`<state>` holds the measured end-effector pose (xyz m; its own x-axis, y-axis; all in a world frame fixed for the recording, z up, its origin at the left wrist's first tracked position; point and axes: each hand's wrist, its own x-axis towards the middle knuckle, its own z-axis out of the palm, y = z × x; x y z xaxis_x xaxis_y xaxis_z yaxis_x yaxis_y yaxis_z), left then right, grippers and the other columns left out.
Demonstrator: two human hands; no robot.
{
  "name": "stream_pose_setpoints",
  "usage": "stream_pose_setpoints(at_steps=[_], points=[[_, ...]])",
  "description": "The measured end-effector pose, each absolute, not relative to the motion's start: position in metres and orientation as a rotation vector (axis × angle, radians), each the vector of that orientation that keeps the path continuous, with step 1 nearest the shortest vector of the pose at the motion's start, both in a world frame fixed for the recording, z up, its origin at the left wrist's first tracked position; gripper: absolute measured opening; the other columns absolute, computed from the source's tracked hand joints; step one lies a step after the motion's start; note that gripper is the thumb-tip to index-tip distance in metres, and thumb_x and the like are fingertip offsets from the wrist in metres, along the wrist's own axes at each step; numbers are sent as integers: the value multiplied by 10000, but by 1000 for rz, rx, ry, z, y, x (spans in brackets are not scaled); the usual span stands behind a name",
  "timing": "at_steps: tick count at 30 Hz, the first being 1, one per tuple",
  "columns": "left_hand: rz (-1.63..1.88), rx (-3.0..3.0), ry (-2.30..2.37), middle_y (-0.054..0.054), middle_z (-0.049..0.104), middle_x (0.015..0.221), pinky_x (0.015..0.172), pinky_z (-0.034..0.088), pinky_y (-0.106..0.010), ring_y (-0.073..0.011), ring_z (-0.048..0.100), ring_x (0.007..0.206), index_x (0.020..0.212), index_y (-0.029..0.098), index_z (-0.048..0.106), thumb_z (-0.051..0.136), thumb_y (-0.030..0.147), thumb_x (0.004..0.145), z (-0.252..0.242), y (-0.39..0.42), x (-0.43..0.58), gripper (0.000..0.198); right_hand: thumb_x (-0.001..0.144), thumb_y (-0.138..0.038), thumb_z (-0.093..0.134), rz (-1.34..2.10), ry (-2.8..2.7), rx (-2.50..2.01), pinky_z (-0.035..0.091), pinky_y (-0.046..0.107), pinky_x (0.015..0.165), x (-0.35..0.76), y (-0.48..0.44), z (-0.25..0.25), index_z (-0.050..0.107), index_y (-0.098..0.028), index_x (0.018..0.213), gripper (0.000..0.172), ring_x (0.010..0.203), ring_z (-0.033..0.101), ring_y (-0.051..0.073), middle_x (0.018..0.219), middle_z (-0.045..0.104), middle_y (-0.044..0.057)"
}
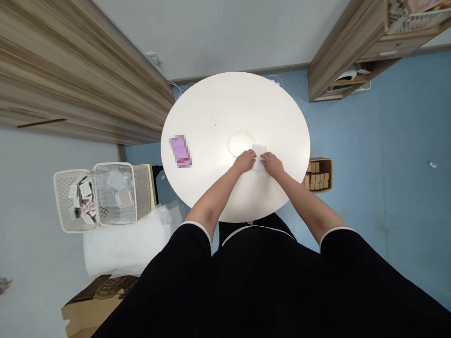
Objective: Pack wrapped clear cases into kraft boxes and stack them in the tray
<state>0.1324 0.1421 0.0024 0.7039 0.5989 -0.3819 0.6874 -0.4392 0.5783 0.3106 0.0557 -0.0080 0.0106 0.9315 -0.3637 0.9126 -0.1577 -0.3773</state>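
Observation:
Near the middle of the round white table (pixel 197 108) lies a small white flat packet (pixel 259 149), folded or wrapped; its exact material is hard to make out. From its left side, my left hand (pixel 244 161) grips it with curled fingers. My right hand (pixel 273 164) is closed on the opposite edge, fingertips pressed to the surface. Just beyond my left hand is a pale, see-through ring (pixel 241 143), perhaps a tape roll, low in contrast against the tabletop. A purple rectangular object (pixel 181 151), blurred out, rests on the left part of the table.
Two white perforated baskets (pixel 75 201) at left hold cards and clear plastic cases. Below them are a white roll of sheeting (pixel 121 239) and an open cardboard box (pixel 92 314). A box of small brown cartons (pixel 319 180) stands right of the table, below a wooden cabinet (pixel 343 51).

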Motion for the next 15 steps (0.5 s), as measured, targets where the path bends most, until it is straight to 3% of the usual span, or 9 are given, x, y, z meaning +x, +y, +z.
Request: stream_pose_setpoints(at_steps=[7,10,13,15], points=[[-283,2200,1109,-129,604,1363,1060,466,-411,-272,578,1229,1291,192,633,435,203,1021,17,31,86,335,928,-416,639,784,-2533,-1882,358,495,1086,278,-40,10,485,-113,1534,694,1299,511,388,1543,522,204],[-238,2216,1145,-162,528,1500,1112,418,-460,-322,503,1363,1424,184,546,512,308,1008,23,-15,69,436,913,-365,658,794,-2610,-1825,366,485,1070,271,-60,17,497,-117,1525,680,1283,535,376,1542,530,205],[-195,2241,1096,-180,462,1577,1190,327,-509,-361,385,1487,1513,201,464,658,400,927,25,-25,61,648,903,-435,691,872,-2647,-1745,383,466,1064,276,-48,21,549,-138,1481,665,1274,554,365,1481,591,195],[-195,2223,1073,-163,539,1510,1190,325,-503,-340,424,1466,1484,231,497,637,357,939,23,-11,61,576,911,-484,693,1011,-2660,-1714,414,446,1041,285,-28,24,586,-168,1444,630,1215,596,340,1352,681,167]])
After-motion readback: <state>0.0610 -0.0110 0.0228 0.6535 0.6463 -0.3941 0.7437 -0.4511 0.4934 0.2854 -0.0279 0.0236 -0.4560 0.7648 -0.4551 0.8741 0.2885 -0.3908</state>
